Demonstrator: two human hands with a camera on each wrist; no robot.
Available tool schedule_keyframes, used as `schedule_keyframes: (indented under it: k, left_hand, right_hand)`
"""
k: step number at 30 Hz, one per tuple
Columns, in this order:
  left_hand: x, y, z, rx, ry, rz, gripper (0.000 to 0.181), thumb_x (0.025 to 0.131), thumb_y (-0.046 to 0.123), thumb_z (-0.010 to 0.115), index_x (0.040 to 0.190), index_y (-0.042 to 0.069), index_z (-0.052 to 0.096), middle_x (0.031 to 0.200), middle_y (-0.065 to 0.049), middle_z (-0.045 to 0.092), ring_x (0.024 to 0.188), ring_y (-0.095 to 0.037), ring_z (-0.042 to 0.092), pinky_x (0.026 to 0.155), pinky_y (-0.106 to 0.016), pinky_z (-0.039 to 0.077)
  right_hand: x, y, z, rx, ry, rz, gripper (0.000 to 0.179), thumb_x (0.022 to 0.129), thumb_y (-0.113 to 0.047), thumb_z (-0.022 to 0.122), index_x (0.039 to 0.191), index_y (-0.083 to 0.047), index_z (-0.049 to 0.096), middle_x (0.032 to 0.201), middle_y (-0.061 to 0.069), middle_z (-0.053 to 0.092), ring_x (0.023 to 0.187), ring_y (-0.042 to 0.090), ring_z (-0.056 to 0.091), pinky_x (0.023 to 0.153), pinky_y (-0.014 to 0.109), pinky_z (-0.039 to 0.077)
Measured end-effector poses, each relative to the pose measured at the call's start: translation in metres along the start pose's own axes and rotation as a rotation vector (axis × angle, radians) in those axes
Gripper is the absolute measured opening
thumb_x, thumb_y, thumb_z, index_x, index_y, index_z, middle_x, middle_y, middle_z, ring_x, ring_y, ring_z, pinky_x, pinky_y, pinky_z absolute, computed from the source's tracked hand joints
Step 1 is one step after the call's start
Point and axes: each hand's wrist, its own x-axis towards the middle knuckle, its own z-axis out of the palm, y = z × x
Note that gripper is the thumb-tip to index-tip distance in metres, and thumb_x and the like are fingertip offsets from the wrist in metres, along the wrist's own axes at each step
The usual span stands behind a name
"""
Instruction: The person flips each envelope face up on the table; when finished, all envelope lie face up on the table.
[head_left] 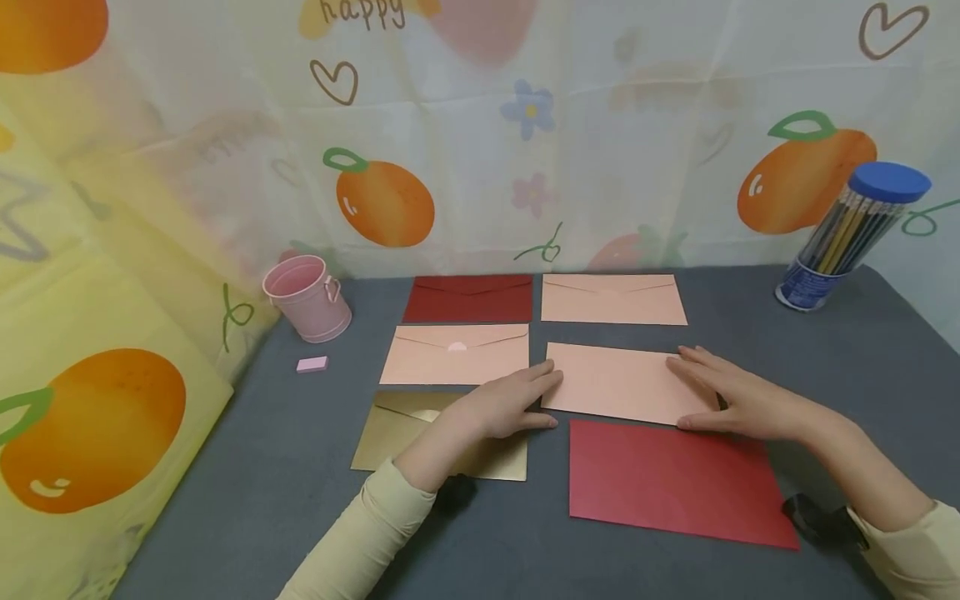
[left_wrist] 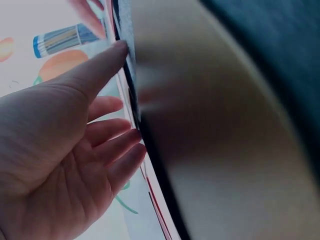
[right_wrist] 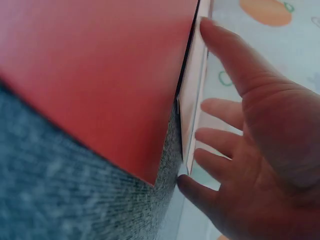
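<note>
Two hands over the grey table [head_left: 247, 517], and between them it's the plain pink envelope [head_left: 607, 379], lying flat in the middle of the right-hand column! Left hand [head_left: 501, 408]: fingers stretched out, thumb spread apart below them, fingertips right at that envelope's left edge, the wrist above the gold envelope [head_left: 393, 433]. Right hand [head_left: 738, 404]: wide as well, fingers over the right end, thumb down at the lower edge, and the right wrist view shows a good gap between thumb and fingers; how firmly either one presses, I can't tell. Just below, closest to the person in this column, comes the large red envelope [head_left: 667, 483]; just above, the pale flap-up envelope [head_left: 611, 300]. Across to the left column: dark red envelope [head_left: 467, 300] at the back, sealed pink envelope [head_left: 442, 365] in the middle with a whitish sticker on its flap, the gold one in front. Out on the left, a pink bucket [head_left: 315, 308] stands upright with a small lilac block [head_left: 312, 365] before it; far right, the blue-lidded jar [head_left: 847, 233], packed with pencils, near the fruit-patterned cloth [head_left: 630, 183]
</note>
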Motion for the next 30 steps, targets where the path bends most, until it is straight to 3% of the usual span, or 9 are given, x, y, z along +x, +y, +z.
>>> schedule_keyframes:
  k: [10,20,30]
  left_hand:
    - [0.0011,-0.0028,-0.0019,0.069,0.06,0.043,0.061,0.095,0.038,0.063,0.145,0.008,0.044,0.153,-0.013,0.036,0.14,-0.025,0.035,0.112,-0.036,0.032]
    - [0.0019,-0.0074,0.0027,0.042,0.096,0.087,0.044,0.094,0.034,0.065,0.128,0.008,0.057,0.148,-0.015,0.044,0.135,-0.026,0.044,0.109,-0.035,0.036]
    - [0.0013,-0.0082,0.0036,0.032,0.124,0.095,0.046,0.096,0.026,0.064,0.136,0.005,0.055,0.146,-0.015,0.046,0.134,-0.025,0.045,0.108,-0.034,0.037]
  right_hand:
    - [-0.0025,0.0011,-0.0044,-0.02,-0.038,0.061,0.095,0.082,-0.055,0.071,0.153,-0.008,0.03,0.158,0.025,0.014,0.143,0.048,0.011,0.104,0.07,0.021]
    - [-0.0018,0.0045,-0.0037,-0.151,-0.016,0.045,0.094,0.079,-0.064,0.067,0.151,-0.011,0.037,0.155,0.024,0.028,0.138,0.048,0.028,0.1,0.066,0.032]
    - [-0.0011,0.0018,-0.0031,-0.264,0.032,-0.007,0.088,0.08,-0.064,0.067,0.144,-0.006,0.048,0.149,0.023,0.039,0.134,0.044,0.039,0.098,0.06,0.04]
